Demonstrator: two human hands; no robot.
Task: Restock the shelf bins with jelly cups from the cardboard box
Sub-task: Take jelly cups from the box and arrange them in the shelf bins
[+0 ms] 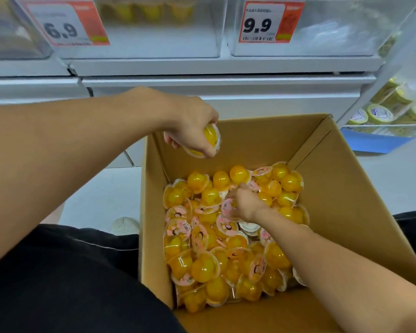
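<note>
Your open cardboard box (346, 200) holds a jumbled heap of yellow jelly cups (226, 236) with pink lids, below clear shelf bins (154, 44), one jelly cup (210, 138) lifted above its rim.

A shop: price tags (67, 24) front clear shelf bins (139, 27) above a stock box (346, 188).

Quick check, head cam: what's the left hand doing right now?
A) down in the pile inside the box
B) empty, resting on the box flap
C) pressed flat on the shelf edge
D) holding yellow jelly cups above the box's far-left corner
D: the left hand has its grip closed on yellow jelly cups, raised over the far-left corner of the cardboard box.
</note>
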